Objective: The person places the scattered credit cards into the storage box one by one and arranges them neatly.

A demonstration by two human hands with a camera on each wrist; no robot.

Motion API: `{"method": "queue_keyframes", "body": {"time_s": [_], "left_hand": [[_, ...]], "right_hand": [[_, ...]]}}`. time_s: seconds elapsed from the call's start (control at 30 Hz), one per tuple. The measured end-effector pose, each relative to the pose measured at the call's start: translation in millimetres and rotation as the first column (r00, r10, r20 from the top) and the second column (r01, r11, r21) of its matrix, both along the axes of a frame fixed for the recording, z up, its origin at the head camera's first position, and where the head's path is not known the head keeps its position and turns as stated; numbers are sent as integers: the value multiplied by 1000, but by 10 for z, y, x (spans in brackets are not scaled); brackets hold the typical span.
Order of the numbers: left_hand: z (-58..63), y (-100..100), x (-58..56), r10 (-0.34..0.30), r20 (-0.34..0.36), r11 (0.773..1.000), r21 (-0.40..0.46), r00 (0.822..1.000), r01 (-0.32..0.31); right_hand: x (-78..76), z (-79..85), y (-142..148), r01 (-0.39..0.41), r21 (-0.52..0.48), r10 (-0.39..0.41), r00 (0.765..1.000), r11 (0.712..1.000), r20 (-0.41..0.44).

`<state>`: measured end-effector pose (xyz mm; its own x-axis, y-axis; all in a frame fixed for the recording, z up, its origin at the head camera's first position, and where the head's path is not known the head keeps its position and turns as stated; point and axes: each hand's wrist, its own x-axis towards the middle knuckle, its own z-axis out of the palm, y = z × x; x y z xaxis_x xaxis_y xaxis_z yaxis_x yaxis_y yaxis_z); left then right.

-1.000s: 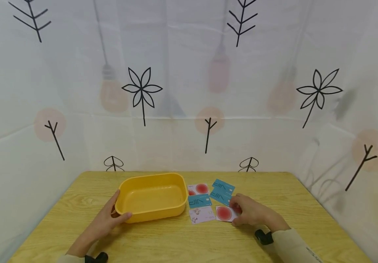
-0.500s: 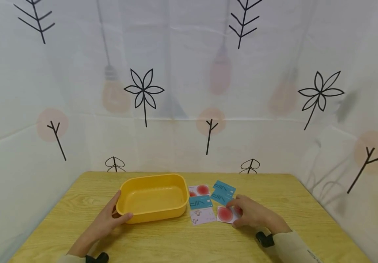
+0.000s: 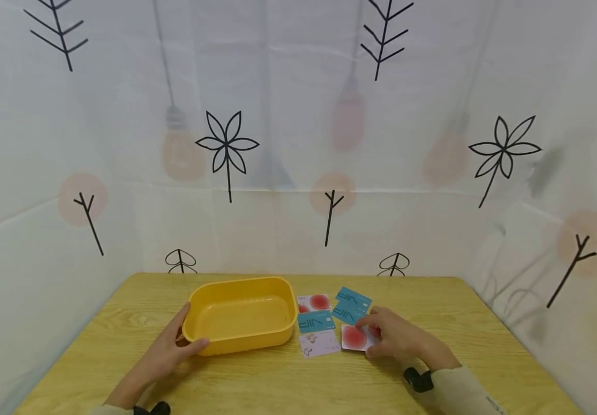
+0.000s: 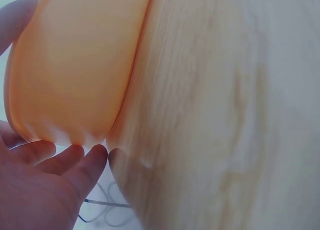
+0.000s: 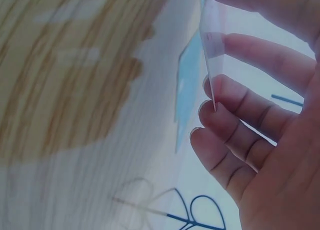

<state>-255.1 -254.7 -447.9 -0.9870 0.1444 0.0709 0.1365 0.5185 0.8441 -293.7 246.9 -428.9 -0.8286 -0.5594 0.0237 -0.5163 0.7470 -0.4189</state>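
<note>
At the left end of a yellow plastic basin [image 3: 241, 314], my left hand [image 3: 168, 346] grips its wall, thumb in front and fingers round the far side. In the left wrist view several fingertips [image 4: 95, 152] press the basin's end wall. My right hand [image 3: 399, 337] holds a white card with red circles [image 3: 354, 338] by its right part, which the fingers partly cover. The right wrist view shows this card [image 5: 209, 65] edge-on between thumb and fingers. Just behind it lie two overlapping blue VIP cards [image 3: 350, 311].
Beside the basin's right end lie another red-circled card [image 3: 320, 301], a blue VIP card [image 3: 316, 321] and a pale card with a small floral print [image 3: 320, 344]. All rest on the wooden table [image 3: 277, 386]. A white printed curtain [image 3: 277, 230] surrounds the table.
My right index finger has shifted left over the red-circled card, and the card's front edge has risen slightly. The left hand and basin stay put.
</note>
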Motion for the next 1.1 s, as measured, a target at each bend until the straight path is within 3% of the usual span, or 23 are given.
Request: {"method": "queue_keyframes", "body": {"time_s": [0.37,0.57,0.7,0.9,1.1], "left_hand": [[-11,-3,9,-11,3,1000,20,1000,11],[14,6,16,-12,19,999,33,1000,11],[30,11,22,-11,28,999,35,1000,10],[34,8,20,-9,28,1000,21,1000,9],[18,13,23,-7,19,1000,23,1000,7]], "right_hand": [[-49,105,-162,-72,-2,71,988,997,-135],[-83,226,-333,-85,-2,84,988,996,-128],[-125,301,-440,-123,-7,120,978,992,-168],[-176,402,-641,-75,4,75,983,997,-165],[-218,520,-860,-102,14,103,980,995,-170]]}}
